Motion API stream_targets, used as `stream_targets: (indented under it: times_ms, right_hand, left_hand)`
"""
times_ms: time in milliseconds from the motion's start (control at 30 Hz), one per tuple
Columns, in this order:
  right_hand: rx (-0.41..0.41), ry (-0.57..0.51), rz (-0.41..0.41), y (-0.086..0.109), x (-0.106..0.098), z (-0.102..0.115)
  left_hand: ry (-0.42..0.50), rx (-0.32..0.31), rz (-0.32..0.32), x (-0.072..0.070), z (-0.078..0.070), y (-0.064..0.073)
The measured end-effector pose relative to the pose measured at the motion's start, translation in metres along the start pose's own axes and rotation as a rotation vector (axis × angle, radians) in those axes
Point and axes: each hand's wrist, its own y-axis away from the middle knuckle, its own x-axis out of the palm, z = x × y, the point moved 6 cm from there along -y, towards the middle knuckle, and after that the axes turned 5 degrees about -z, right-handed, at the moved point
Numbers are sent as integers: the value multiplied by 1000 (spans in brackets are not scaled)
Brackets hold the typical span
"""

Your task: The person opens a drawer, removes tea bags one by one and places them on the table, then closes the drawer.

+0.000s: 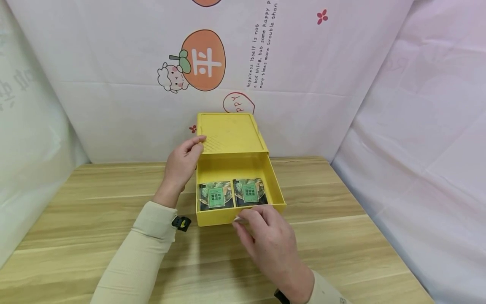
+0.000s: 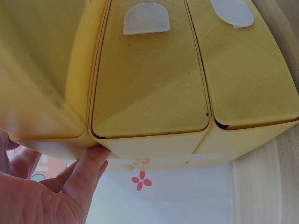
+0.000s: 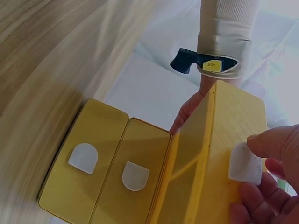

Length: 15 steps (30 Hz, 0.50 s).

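A yellow drawer cabinet (image 1: 231,131) stands on the wooden table, and its top drawer (image 1: 216,218) is pulled out. Two green-and-black tea packets, one on the left (image 1: 215,196) and one on the right (image 1: 250,192), lie side by side in the front of that drawer. My left hand (image 1: 182,164) rests on the cabinet's upper left side, its fairly straight fingers touching the edge. At the drawer front, my right hand (image 1: 271,240) pinches the white handle (image 3: 245,163), thumb on its face and fingers curled beneath. The drawer's underside is hidden in the head view.
Below the open drawer, a middle drawer (image 2: 149,79) and a bottom drawer (image 2: 254,65) are closed, each with a white handle. A printed white cloth (image 1: 296,67) hangs right behind the cabinet. More cloth (image 1: 421,126) borders the wooden table (image 1: 334,236).
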Motion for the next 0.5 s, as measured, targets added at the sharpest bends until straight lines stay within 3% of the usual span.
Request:
stream_targets:
  times_ms: [500]
  right_hand:
    - [-12, 62, -92, -8, -18, -2]
  left_hand:
    - [-6, 0, -2, 0, -1, 0]
